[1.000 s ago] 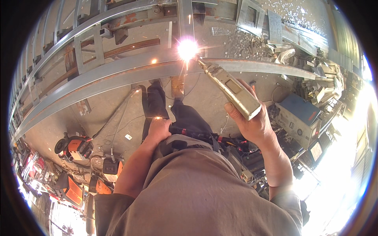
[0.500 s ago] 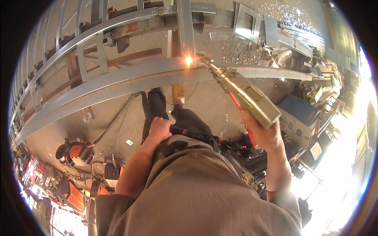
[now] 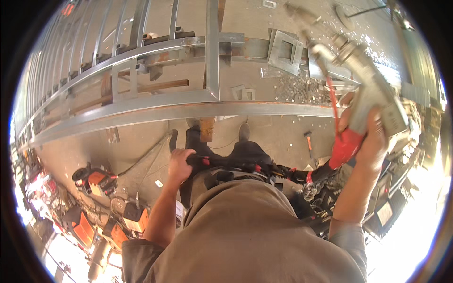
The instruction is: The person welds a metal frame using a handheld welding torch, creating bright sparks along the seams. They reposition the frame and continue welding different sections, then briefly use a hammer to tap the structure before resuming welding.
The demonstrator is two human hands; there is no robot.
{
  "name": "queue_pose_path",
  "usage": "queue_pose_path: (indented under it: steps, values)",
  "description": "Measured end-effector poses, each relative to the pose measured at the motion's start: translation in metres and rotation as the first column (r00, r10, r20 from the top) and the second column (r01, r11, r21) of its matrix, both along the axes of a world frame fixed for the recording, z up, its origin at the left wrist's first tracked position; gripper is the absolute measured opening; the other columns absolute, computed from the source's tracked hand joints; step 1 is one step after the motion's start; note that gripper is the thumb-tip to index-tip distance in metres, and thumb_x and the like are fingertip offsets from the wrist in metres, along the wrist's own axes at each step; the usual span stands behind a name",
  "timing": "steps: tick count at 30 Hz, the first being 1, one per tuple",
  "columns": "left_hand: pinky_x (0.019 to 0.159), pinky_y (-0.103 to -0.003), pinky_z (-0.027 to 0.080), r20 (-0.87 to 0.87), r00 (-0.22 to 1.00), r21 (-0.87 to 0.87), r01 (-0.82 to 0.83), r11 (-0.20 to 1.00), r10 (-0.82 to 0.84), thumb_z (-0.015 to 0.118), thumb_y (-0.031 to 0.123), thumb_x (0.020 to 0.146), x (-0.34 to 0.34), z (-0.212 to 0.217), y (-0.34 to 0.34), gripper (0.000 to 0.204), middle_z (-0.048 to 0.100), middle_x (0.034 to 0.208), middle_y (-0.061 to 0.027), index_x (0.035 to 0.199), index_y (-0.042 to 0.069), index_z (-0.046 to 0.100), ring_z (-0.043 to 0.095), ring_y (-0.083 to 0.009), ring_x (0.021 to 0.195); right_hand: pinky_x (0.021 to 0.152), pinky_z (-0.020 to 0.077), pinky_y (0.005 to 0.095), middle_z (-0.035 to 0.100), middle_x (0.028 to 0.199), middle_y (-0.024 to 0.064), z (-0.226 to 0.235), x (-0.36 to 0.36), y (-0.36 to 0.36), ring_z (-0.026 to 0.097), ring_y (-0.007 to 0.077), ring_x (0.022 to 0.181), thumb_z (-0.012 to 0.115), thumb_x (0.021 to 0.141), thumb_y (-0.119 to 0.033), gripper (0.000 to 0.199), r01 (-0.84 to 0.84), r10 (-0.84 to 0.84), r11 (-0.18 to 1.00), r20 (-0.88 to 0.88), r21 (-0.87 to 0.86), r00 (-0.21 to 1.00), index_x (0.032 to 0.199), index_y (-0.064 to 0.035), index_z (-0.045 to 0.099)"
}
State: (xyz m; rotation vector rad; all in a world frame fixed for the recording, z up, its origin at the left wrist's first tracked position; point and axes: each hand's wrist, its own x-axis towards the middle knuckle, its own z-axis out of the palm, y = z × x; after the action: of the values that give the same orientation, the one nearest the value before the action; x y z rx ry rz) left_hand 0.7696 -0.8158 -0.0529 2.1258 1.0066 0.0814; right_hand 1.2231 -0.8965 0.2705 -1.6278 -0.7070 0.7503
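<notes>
My right hand (image 3: 375, 137) is closed round the grip of a handheld laser welding gun (image 3: 373, 92), raised at the right and smeared by motion. Its body is metallic and boxy, with a red handle and a red lead along its side. The nozzle points up and away from me, apart from the metal frame. From the handle a black cable (image 3: 231, 162) with red bands runs across my lap to my left hand (image 3: 180, 165), whose fingers are wrapped round it. Ahead lies a welded metal frame (image 3: 141, 99) of square tubes, its mitred corner in front of me.
A long metal beam (image 3: 264, 108) crosses in front of my feet. Flat plates with cut-outs (image 3: 285, 52) and scattered small metal pieces (image 3: 302, 87) lie beyond it. A hammer (image 3: 309, 144) rests on the floor at right. Orange-and-black machines (image 3: 96, 181) stand at left.
The bright spark at the frame's corner is gone. My right hand has lifted the welding gun away, up and to the right. My left hand stays near my lap.
</notes>
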Motion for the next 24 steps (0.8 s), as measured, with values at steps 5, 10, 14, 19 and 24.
queue_pose_path:
  steps: [5,10,14,19,24]
  values:
    - [0.094,-0.044,0.054,0.09,0.879,0.004,-0.47,0.883,0.468,0.078,-0.004,0.077,-0.015,0.026,-0.042,0.037,0.072,0.101,-0.0121,0.111,0.008,0.072,0.069,-0.0331,0.099,0.057,0.0474,0.0258,0.066,0.075,0.0104,0.034,0.092,0.013,0.056,0.0154,0.059,0.045,0.112,-0.047,0.06,0.092,-0.076,0.985,-0.112,0.145,0.991,0.128,0.0078,0.062]
    - [0.083,-0.029,0.054,0.364,0.459,-0.319,-0.756,0.572,0.81,0.072,-0.002,0.093,-0.026,0.052,-0.068,0.027,0.067,0.094,0.0002,0.119,0.005,0.068,0.065,-0.0108,0.09,0.086,0.0537,0.0311,0.068,0.098,0.0147,0.061,0.178,0.065,0.064,0.0205,0.085,0.047,0.112,-0.037,0.057,0.002,0.184,0.909,-0.404,0.417,0.896,0.135,0.0147,0.052]
    - [0.081,-0.023,0.049,0.351,0.165,-0.636,-0.681,0.364,0.922,0.07,0.0,0.096,-0.014,0.066,-0.089,0.026,0.06,0.093,0.005,0.122,0.002,0.067,0.058,-0.0065,0.085,0.091,0.0541,0.0318,0.067,0.102,0.0166,0.033,0.19,0.096,0.066,0.021,0.091,0.053,0.109,-0.034,0.055,0.061,0.102,0.943,-0.459,0.327,0.883,0.135,0.0147,0.051]
    - [0.075,-0.02,0.041,0.21,0.35,-0.647,-0.651,0.398,0.913,0.067,0.013,0.103,0.002,0.092,-0.112,0.017,0.057,0.09,0.0069,0.117,0.003,0.069,0.052,-0.0028,0.083,0.088,0.0589,0.0327,0.07,0.102,0.0184,-0.01,0.179,0.13,0.07,0.0228,0.083,0.058,0.107,-0.035,0.052,-0.012,0.054,0.997,-0.577,0.076,0.815,0.126,0.0139,0.055]
    - [0.067,-0.022,0.04,0.217,0.324,-0.525,-0.757,0.39,0.921,0.066,0.022,0.107,0.029,0.153,-0.102,0.019,0.056,0.084,0.0056,0.114,0.004,0.068,0.05,-0.0041,0.074,0.097,0.0609,0.0481,0.069,0.104,0.022,-0.048,0.156,0.156,0.072,0.0313,0.094,0.057,0.107,-0.033,0.044,-0.129,0.233,0.972,-0.702,0.198,0.673,0.113,0.0101,0.054]
